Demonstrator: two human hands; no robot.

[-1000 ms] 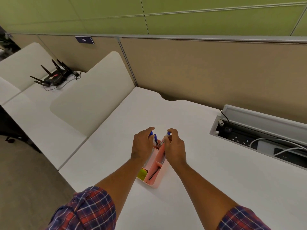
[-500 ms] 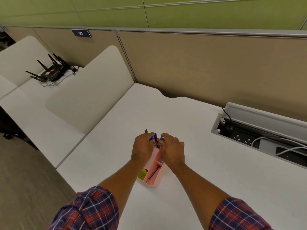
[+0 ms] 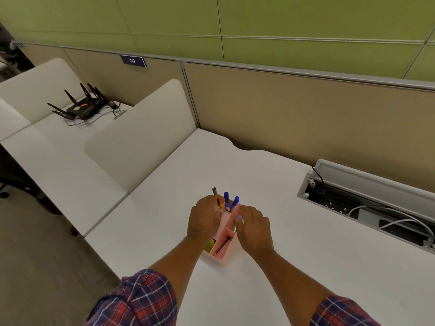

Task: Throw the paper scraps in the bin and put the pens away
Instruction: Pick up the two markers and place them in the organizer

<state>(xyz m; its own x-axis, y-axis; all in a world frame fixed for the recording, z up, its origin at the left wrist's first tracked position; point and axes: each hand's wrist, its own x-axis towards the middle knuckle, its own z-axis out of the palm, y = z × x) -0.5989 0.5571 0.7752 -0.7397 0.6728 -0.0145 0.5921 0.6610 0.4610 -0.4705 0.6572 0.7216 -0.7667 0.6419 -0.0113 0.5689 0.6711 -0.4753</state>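
A pink pen holder point(image 3: 223, 258) stands on the white desk point(image 3: 306, 267). Two blue-capped pens point(image 3: 226, 196) and a grey pen point(image 3: 214, 191) stand upright in its far compartment. A black pen point(image 3: 222, 244) leans in the near one, beside something yellow-green point(image 3: 209, 245). My left hand point(image 3: 203, 220) presses against the holder's left side, and its back hides the fingers. My right hand point(image 3: 254, 228) is at the right side, with its fingertips on a pale-blue-tipped pen point(image 3: 239, 217) that reaches down into the holder. No paper scraps or bin are in view.
An open cable tray point(image 3: 313, 184) with sockets and white cables is set into the desk at the right. A cream divider panel point(image 3: 141, 137) rises on the left, with a black router point(image 3: 80, 108) on the desk beyond it. The desk's front-left edge drops to the floor.
Both hands have come down from above the holder to its sides. The blue pens they held up a second ago now stand in the far compartment.
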